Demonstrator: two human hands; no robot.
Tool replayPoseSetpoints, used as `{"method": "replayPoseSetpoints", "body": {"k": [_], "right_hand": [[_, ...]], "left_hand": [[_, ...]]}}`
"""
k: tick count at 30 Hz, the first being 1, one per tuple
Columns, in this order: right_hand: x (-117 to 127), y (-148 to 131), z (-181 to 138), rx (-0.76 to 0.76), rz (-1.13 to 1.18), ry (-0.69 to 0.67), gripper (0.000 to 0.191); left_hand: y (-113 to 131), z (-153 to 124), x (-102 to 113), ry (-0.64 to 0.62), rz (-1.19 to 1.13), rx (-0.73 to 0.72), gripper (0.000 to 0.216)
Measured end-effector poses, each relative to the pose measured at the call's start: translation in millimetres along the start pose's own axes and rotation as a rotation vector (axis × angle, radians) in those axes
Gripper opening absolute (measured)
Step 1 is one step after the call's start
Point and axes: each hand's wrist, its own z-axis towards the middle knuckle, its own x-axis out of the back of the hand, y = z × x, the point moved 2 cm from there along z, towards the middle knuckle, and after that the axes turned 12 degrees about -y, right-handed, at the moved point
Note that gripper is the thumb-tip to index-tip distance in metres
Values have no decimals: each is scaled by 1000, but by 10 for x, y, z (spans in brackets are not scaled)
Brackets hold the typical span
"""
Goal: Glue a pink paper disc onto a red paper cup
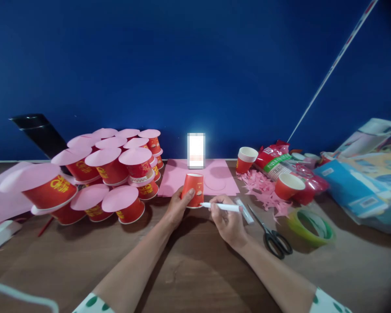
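1. Our left hand (pixel 177 208) holds a red cup (pixel 193 190) upside down on the pink paper (pixel 215 176); its fingers (pixel 189 192) wrap the cup's side.
2. Our right hand (pixel 227 222) grips a white pen (pixel 222 207), its tip touching the cup's rim.
3. A stack of cups (pixel 246 159) and an open cup (pixel 288 186) stand upright to the right; we cannot see what is inside either.
4. Scissors (pixel 273 235) lie just beside our right hand on the table (pixel 189 269).

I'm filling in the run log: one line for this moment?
left hand: holds inverted red cup on pink paper | right hand: white pen at cup rim
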Motion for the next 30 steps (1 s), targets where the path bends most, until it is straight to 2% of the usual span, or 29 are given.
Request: {"method": "replayPoseSetpoints", "body": {"k": [10, 30], "right_hand": [[11, -22, 23, -4, 44, -50, 14], [32, -8, 11, -25, 14, 34, 13]], "left_hand": [[-14, 15, 17, 25, -21, -24, 49], [41, -13, -36, -10, -73, -5, 46]]}}
